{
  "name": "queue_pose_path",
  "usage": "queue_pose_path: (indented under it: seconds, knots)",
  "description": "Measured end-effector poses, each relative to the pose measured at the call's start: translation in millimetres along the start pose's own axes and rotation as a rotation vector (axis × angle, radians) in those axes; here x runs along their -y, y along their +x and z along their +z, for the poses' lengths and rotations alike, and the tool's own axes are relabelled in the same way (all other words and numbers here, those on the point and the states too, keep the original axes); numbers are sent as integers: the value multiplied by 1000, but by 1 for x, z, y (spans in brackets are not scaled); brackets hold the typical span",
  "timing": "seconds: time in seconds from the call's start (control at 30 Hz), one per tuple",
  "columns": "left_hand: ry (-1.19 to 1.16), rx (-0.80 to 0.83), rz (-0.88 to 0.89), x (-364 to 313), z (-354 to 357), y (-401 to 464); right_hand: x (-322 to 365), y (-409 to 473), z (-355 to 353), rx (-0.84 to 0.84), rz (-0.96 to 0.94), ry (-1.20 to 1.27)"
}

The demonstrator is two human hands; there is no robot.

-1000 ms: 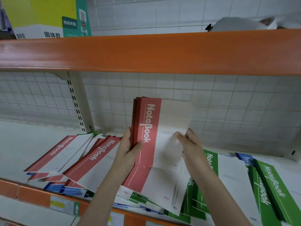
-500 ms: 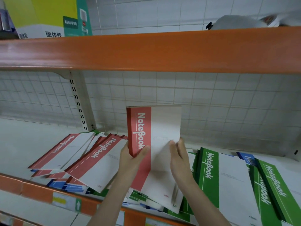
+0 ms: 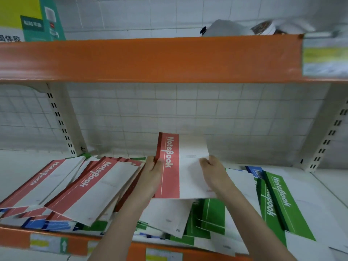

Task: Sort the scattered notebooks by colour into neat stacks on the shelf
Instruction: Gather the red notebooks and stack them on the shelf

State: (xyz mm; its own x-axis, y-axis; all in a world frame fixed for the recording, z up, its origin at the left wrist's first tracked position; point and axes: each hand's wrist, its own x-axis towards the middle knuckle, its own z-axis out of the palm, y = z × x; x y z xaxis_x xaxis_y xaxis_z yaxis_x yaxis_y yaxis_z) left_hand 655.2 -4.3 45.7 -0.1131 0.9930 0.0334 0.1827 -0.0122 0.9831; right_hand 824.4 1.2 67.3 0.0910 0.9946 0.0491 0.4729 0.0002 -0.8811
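Two forearms reached up from the lower edge | left hand (image 3: 153, 173) gripped red notebook stack (image 3: 176, 166) at its spine, fingers curled | right hand (image 3: 211, 171) pinched its white edge | stack tilted above scattered green notebooks (image 3: 282, 202) on shelf (image 3: 15, 166)

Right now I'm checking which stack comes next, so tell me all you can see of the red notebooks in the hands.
The red notebooks are a thin bundle with paper covers: a red spine band with white "NoteBook" lettering, the rest off-white. They tilt up toward the back wall above the scattered pile. The left hand grips the spine edge; the right hand presses the off-white side.
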Motion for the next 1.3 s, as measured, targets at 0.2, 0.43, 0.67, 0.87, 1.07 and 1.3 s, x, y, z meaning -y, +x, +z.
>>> queue_pose_path:
  seconds: [0.2, 0.43, 0.67, 0.87, 1.07, 1.3]
  knots:
    - [-69, 142, -108, -11, 63, -1, -29, -9, -57, -64, 174, 34]
    - [-121, 284, -161, -29, 154, -19, -73, -30, -139, -279, 288, 226]
    - [-108, 426, -153, -52, 245, -45, -121, -56, -224, -373, 315, 179]
    - [-131, 486, -155, -67, 319, -72, -155, -82, -289, -468, 338, 165]
    - [-166, 579, -111, -73, 391, -98, -191, -109, -349, -549, 383, 168]
    - [-131, 717, -105, -81, 489, -140, -242, -148, -430, -692, 432, 145]
